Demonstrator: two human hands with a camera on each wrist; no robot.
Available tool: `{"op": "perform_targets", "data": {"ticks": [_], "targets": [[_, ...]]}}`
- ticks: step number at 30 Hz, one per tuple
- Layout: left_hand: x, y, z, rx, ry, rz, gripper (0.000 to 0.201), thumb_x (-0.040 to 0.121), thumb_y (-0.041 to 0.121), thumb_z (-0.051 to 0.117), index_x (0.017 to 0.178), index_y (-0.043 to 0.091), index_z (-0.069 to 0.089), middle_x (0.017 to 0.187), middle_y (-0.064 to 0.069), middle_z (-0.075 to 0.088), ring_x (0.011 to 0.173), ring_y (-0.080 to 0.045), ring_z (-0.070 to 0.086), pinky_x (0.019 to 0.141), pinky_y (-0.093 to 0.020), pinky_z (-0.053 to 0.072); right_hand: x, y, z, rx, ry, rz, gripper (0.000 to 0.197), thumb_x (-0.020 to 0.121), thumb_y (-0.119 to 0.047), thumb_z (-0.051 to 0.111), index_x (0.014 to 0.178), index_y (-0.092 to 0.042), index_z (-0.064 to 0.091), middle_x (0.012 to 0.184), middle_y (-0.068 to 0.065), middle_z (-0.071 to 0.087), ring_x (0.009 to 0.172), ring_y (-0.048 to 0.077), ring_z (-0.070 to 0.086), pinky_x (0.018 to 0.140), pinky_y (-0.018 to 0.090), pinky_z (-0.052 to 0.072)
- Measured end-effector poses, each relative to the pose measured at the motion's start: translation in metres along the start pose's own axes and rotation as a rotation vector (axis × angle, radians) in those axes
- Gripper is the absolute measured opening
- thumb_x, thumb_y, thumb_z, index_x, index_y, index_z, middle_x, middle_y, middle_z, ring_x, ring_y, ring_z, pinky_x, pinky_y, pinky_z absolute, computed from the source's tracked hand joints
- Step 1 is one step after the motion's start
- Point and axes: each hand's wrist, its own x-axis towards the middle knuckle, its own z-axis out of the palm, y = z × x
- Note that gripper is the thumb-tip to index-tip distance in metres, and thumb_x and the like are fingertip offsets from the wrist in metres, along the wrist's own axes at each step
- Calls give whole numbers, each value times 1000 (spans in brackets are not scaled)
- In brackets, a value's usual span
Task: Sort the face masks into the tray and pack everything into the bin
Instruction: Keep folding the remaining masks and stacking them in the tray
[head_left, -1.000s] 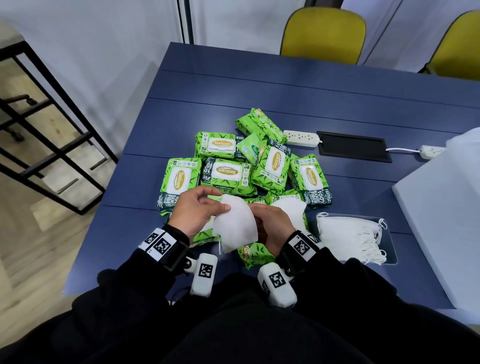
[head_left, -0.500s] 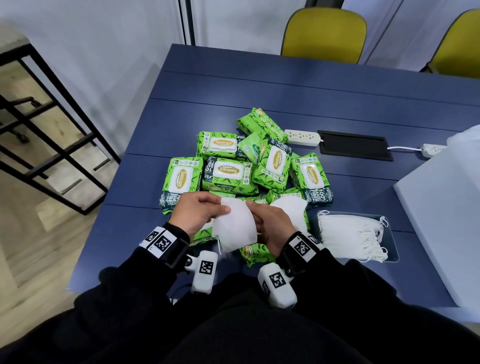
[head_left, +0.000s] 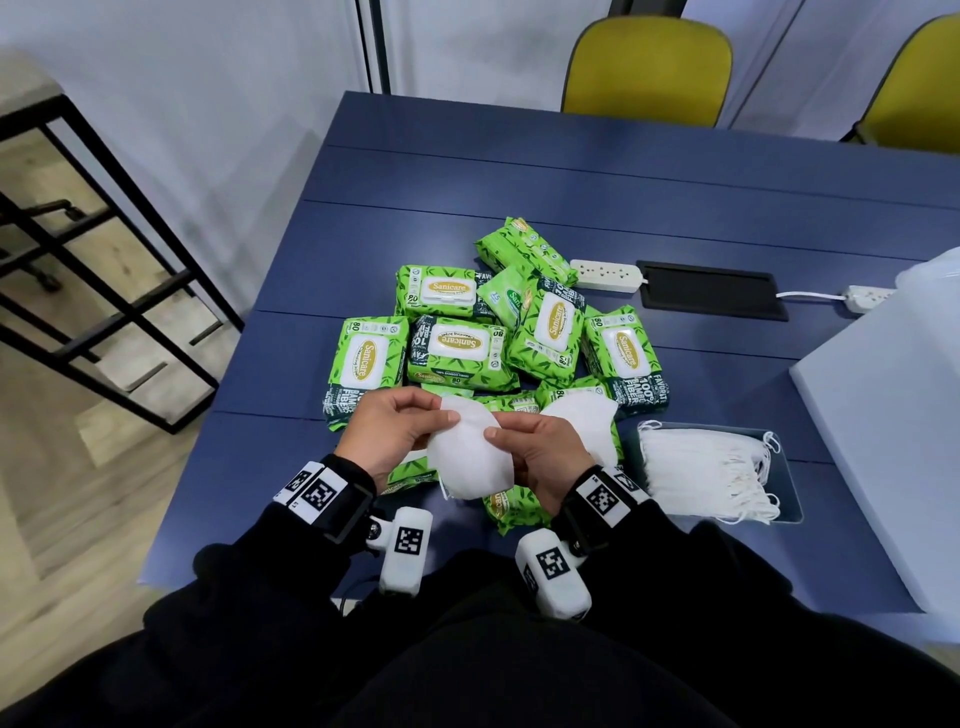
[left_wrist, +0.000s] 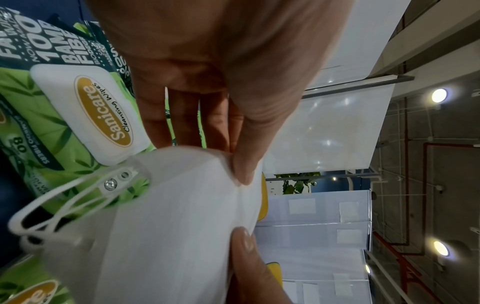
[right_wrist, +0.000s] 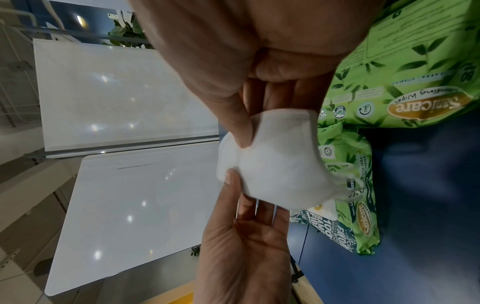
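I hold a white folded face mask with both hands over the near edge of the table. My left hand pinches its upper edge, thumb on top, and my right hand pinches the same edge just beside it. In the left wrist view the mask trails its ear loops to the left. The right wrist view shows both thumbs on the mask. A second white mask lies on the green packs behind my right hand. A stack of masks fills the clear tray to the right.
Several green Sanicare wipe packs are heaped mid-table, some under my hands. A large white bin stands at the right edge. Two power strips and a black cable hatch lie behind. Yellow chairs stand beyond the table.
Both thumbs have drawn together on the mask's upper edge, and the mask has turned slightly in my hands. The packs and the tray have not moved.
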Motion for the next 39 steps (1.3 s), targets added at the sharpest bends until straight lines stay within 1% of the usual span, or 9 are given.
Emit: {"op": "perform_targets", "data": {"ticks": [6, 13, 17, 21, 27, 31, 34, 37, 39], "targets": [[0, -1, -3, 0, -7, 7, 18, 74, 0, 86, 84, 3, 71, 77, -10, 72, 68, -20, 67, 61, -28, 57, 3, 3, 2, 18, 19, 22, 24, 92, 1, 66, 116, 4, 70, 102, 21, 74, 73, 27, 73, 57, 33, 59], [1, 2, -3, 5, -5, 6, 19, 75, -3, 84, 87, -1, 70, 80, -14, 71, 66, -19, 65, 57, -25, 55, 5, 2, 1, -22, 2, 26, 15, 91, 1, 68, 103, -6, 74, 85, 11, 76, 65, 22, 71, 55, 30, 57], [2, 3, -2, 48, 9, 52, 22, 73, 0, 87, 88, 5, 72, 85, -11, 72, 77, -24, 66, 69, -31, 58, 4, 1, 2, -24, 22, 16, 14, 91, 2, 67, 102, -4, 74, 82, 11, 75, 61, 21, 69, 52, 28, 55], [1, 4, 0, 330, 167, 300, 31, 72, 21, 93, 94, 23, 72, 91, 3, 71, 79, -11, 62, 72, -24, 55, 6, -4, -1, 14, 140, -44, 14, 90, 4, 67, 98, -4, 74, 85, 14, 74, 61, 22, 69, 50, 28, 55], [-8, 9, 27, 464, -7, 372, 22, 82, 35, 85, 99, 21, 82, 87, 9, 78, 78, -2, 72, 76, -31, 61, 1, -10, 2, 33, 105, -91, 9, 90, 0, 69, 96, -3, 76, 84, 17, 75, 65, 24, 71, 51, 29, 56], [-9, 16, 35, 581, -38, 420, 32, 81, 57, 78, 98, 30, 83, 81, 15, 77, 78, 1, 71, 76, -27, 59, -1, -16, -1, 75, 50, -72, 22, 97, -11, 55, 95, 0, 75, 68, 8, 71, 69, 22, 72, 74, 41, 60], [-8, 18, 39, 632, -10, 466, 30, 81, 41, 84, 106, 25, 82, 95, 11, 79, 89, 2, 69, 84, -16, 51, -3, -17, -4, 107, 28, -50, 40, 97, -15, 40, 101, 0, 77, 96, 20, 75, 78, 24, 72, 84, 42, 58], [-1, 16, 39, 616, -19, 455, 20, 87, 26, 80, 106, 24, 82, 99, 8, 79, 91, 0, 70, 88, -22, 54, -5, -17, -7, 121, 11, -55, 43, 99, -16, 36, 106, 0, 75, 106, 21, 75, 100, 30, 74, 92, 45, 56], [4, 13, 37, 555, -30, 422, 14, 91, 24, 76, 103, 23, 83, 95, 10, 80, 88, -3, 72, 85, -29, 57, -5, -17, -10, 123, 53, -100, 32, 99, -13, 46, 108, 1, 73, 101, 18, 76, 97, 30, 74, 86, 41, 58]]}}
